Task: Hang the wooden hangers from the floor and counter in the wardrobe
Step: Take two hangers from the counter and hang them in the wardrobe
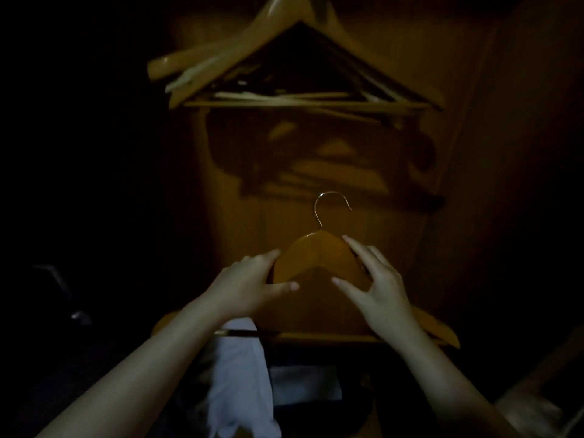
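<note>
Fingers (354,245) of the right hand (376,279) are spread around the right end of a small wooden hanger (319,251). The index lies along its upper edge and the thumb reaches just under its lower edge, so that end sits between them. The left hand (249,286) grips the hanger's left end, with its thumb across the front near the lower edge and the other fingers wrapped behind the tip. Both forearms reach in from the bottom of the head view.

The hanger is held upright in the air, arched side up, in front of the wardrobe's back panel (363,172). Its metal hook (328,200) stands straight up from the middle and curls to the right, free of any rail.

Well above it, a bunch of hangers (284,74) hangs crowded together, their bars overlapping and their shadows falling on the panel between the bunch and the hook. Below the hands, another hanger (439,330) shows behind the wrists, its ends sticking out on either side. A white cloth (240,374) lies under the left forearm. The rest is too dark to make out.
</note>
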A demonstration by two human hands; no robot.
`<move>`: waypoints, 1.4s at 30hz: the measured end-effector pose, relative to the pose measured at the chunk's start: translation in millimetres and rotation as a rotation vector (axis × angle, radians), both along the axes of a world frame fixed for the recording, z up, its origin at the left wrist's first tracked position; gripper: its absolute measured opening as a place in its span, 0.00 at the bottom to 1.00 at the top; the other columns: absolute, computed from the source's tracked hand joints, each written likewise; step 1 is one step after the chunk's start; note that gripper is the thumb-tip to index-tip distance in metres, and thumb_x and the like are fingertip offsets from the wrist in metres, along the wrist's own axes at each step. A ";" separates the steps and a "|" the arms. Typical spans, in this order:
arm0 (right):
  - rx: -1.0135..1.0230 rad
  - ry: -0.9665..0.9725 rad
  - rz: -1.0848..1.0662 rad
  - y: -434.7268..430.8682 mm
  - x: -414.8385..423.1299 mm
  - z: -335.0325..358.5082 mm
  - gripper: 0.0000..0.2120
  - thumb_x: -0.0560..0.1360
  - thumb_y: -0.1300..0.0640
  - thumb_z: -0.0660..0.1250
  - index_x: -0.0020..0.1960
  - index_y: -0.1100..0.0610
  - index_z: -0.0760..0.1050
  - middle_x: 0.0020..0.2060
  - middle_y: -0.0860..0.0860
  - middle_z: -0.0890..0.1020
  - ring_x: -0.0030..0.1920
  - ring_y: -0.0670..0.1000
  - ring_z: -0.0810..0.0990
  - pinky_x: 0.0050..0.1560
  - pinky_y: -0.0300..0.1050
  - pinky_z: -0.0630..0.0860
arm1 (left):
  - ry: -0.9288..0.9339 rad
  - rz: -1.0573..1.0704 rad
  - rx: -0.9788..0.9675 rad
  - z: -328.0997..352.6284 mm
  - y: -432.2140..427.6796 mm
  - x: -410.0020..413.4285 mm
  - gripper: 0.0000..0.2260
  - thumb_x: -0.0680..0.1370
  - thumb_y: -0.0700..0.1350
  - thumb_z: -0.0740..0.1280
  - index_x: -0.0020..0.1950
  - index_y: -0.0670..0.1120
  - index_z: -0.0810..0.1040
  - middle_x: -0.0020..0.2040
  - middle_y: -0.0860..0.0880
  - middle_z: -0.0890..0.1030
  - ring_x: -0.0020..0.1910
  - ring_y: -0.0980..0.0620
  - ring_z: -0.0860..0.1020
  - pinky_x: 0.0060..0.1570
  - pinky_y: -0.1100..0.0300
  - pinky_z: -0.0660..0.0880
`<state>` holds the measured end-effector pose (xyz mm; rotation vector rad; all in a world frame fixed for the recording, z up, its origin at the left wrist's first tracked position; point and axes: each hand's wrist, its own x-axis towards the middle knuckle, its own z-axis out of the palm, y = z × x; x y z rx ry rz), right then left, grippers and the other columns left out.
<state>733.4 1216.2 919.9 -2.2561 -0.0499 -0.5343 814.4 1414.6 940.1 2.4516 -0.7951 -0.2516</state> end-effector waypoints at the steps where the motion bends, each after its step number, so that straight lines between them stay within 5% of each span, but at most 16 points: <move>1: 0.019 0.031 0.011 -5.5 -8.4 -15.7 0.31 0.73 0.55 0.68 0.72 0.45 0.59 0.58 0.40 0.69 0.59 0.41 0.71 0.61 0.41 0.72 | 0.080 -0.025 -0.008 -18.1 2.9 -8.1 0.15 0.75 0.57 0.65 0.58 0.52 0.72 0.46 0.48 0.81 0.44 0.51 0.81 0.49 0.47 0.79; 5: 0.069 0.155 0.035 -24.0 -40.8 -74.1 0.31 0.73 0.58 0.68 0.72 0.46 0.60 0.55 0.36 0.69 0.54 0.26 0.67 0.53 0.19 0.64 | 0.301 -0.069 -0.046 -83.1 16.7 -42.3 0.10 0.76 0.53 0.66 0.47 0.46 0.76 0.43 0.42 0.80 0.43 0.47 0.80 0.49 0.48 0.78; 9: 0.124 0.282 -0.013 -46.3 -63.3 -112.0 0.30 0.73 0.60 0.68 0.72 0.52 0.62 0.58 0.43 0.70 0.53 0.27 0.69 0.51 0.15 0.62 | 0.443 -0.076 0.057 -125.9 40.3 -66.2 0.09 0.75 0.54 0.66 0.38 0.51 0.73 0.34 0.50 0.76 0.35 0.54 0.76 0.42 0.55 0.74; 12: 0.176 0.373 -0.063 -55.0 -72.4 -134.5 0.28 0.74 0.59 0.67 0.72 0.52 0.63 0.63 0.48 0.72 0.61 0.39 0.69 0.61 0.27 0.62 | 0.573 -0.090 0.043 -142.3 48.3 -78.0 0.12 0.76 0.52 0.64 0.44 0.44 0.75 0.36 0.47 0.76 0.35 0.54 0.75 0.39 0.59 0.73; 15: 0.254 0.474 -0.137 -50.0 -77.8 -154.2 0.27 0.75 0.60 0.66 0.72 0.53 0.63 0.66 0.51 0.72 0.67 0.51 0.69 0.67 0.47 0.65 | 0.593 -0.076 -0.043 -152.9 44.7 -91.3 0.09 0.77 0.50 0.64 0.41 0.46 0.73 0.34 0.49 0.75 0.34 0.53 0.75 0.37 0.59 0.72; 21: 0.237 0.746 -0.169 -27.6 -84.5 -181.4 0.25 0.77 0.57 0.62 0.72 0.58 0.60 0.67 0.59 0.68 0.66 0.59 0.69 0.68 0.54 0.66 | 0.490 0.055 0.012 -175.5 43.3 -114.0 0.07 0.77 0.50 0.64 0.45 0.47 0.75 0.43 0.44 0.83 0.36 0.50 0.83 0.35 0.61 0.79; 24: 0.590 0.840 -0.183 1.2 -86.4 -182.6 0.25 0.77 0.54 0.63 0.71 0.56 0.61 0.65 0.58 0.72 0.61 0.57 0.74 0.61 0.54 0.73 | 0.331 0.080 0.155 -179.9 33.8 -117.9 0.07 0.76 0.54 0.63 0.40 0.54 0.72 0.42 0.49 0.83 0.39 0.51 0.82 0.45 0.50 0.79; 27: 0.942 0.828 -0.219 19.7 -77.2 -178.4 0.32 0.74 0.52 0.67 0.73 0.53 0.56 0.66 0.56 0.71 0.58 0.57 0.77 0.54 0.54 0.79 | 0.178 0.062 0.227 -171.6 13.8 -124.0 0.06 0.77 0.55 0.61 0.43 0.55 0.69 0.43 0.50 0.81 0.42 0.50 0.79 0.42 0.55 0.74; 30: 1.157 0.689 -0.312 24.6 -62.5 -163.4 0.28 0.74 0.56 0.69 0.69 0.57 0.63 0.62 0.57 0.73 0.52 0.54 0.78 0.46 0.45 0.81 | 0.083 0.017 0.271 -164.1 -3.7 -125.5 0.08 0.78 0.55 0.60 0.49 0.51 0.70 0.45 0.47 0.81 0.43 0.47 0.80 0.41 0.54 0.72; 34: 1.285 0.716 -0.306 16.1 -50.7 -137.0 0.25 0.75 0.61 0.67 0.69 0.61 0.62 0.67 0.62 0.69 0.63 0.59 0.72 0.57 0.49 0.76 | 0.089 0.000 0.256 -153.4 -4.0 -122.8 0.09 0.78 0.54 0.60 0.50 0.49 0.70 0.46 0.44 0.81 0.45 0.45 0.80 0.44 0.50 0.76; 38: 1.256 0.777 -0.227 5.1 -44.2 -125.2 0.25 0.74 0.62 0.68 0.68 0.58 0.63 0.67 0.61 0.69 0.63 0.58 0.73 0.54 0.50 0.78 | 0.336 0.001 0.047 -140.6 3.1 -119.0 0.10 0.78 0.59 0.58 0.44 0.55 0.73 0.41 0.49 0.81 0.42 0.51 0.80 0.45 0.53 0.75; 42: 0.864 0.914 -0.058 -5.9 -40.5 -119.4 0.27 0.74 0.58 0.69 0.69 0.57 0.64 0.60 0.57 0.76 0.54 0.53 0.78 0.43 0.44 0.81 | 0.356 0.070 -0.007 -134.3 5.8 -105.5 0.16 0.79 0.56 0.57 0.53 0.46 0.77 0.50 0.43 0.82 0.50 0.47 0.80 0.56 0.46 0.75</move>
